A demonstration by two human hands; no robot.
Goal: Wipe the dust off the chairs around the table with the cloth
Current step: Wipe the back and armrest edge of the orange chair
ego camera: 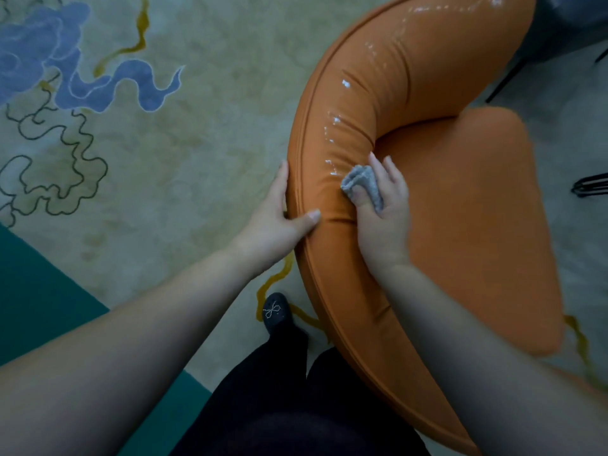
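An orange chair (394,93) with a curved padded backrest and a seat (477,209) fills the right half of the head view. My left hand (279,222) grips the outer edge of the backrest, thumb on top of the padding. My right hand (385,212) presses a small grey cloth (363,184) against the inner top of the backrest, fingers spread over the cloth. Shiny wet-looking streaks run along the backrest above the cloth.
A patterned carpet (164,143) with blue and yellow swirls and a teal border (42,291) lies under the chair. My dark shoe (274,312) stands beside the chair's back. Dark legs of another chair (506,80) show at the top right.
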